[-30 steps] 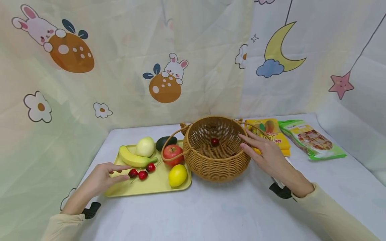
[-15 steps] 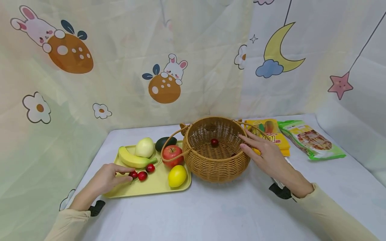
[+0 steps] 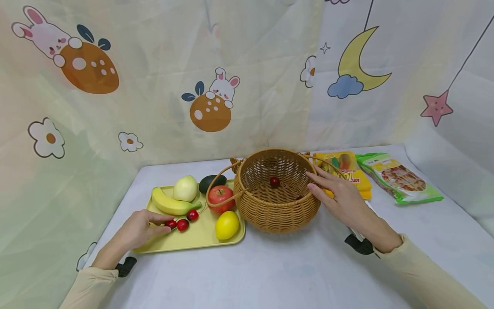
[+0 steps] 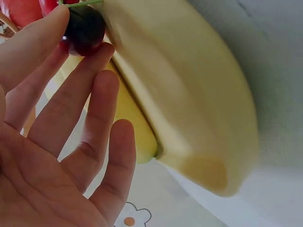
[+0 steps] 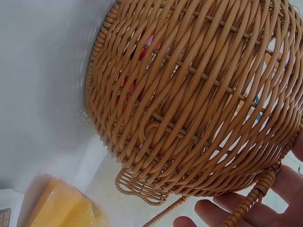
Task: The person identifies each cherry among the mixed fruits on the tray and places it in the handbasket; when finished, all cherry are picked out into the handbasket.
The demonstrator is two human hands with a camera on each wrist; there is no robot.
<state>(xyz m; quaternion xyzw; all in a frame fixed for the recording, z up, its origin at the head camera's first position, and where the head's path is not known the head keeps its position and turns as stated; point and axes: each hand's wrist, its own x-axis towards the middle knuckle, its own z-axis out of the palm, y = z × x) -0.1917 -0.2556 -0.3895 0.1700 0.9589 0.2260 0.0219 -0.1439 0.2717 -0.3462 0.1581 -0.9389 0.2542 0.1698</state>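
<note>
My left hand (image 3: 136,231) is over the left part of the yellow tray (image 3: 193,244), pinching a dark red cherry (image 4: 85,29) between thumb and fingertips. Two more cherries lie just right of it, one cherry (image 3: 183,225) nearer and one cherry (image 3: 192,215) beside the banana (image 3: 171,202). My right hand (image 3: 343,199) rests on the right rim of the wicker basket (image 3: 278,216), fingers fairly straight. In the right wrist view its fingers (image 5: 213,213) lie by the handle (image 5: 246,203). Inside the basket sits a red cherry (image 3: 275,182).
The tray also carries a pale round fruit (image 3: 185,189), a dark avocado (image 3: 212,183), a red apple (image 3: 221,198) and a lemon (image 3: 227,225). One basket handle (image 3: 213,184) hangs over the apple. Yellow packets (image 3: 356,174) and a green bag (image 3: 401,178) lie right of the basket.
My left hand has moved slightly right, and its thumb and fingers have come together on the leftmost cherry. The right hand and the basket have stayed in place.
</note>
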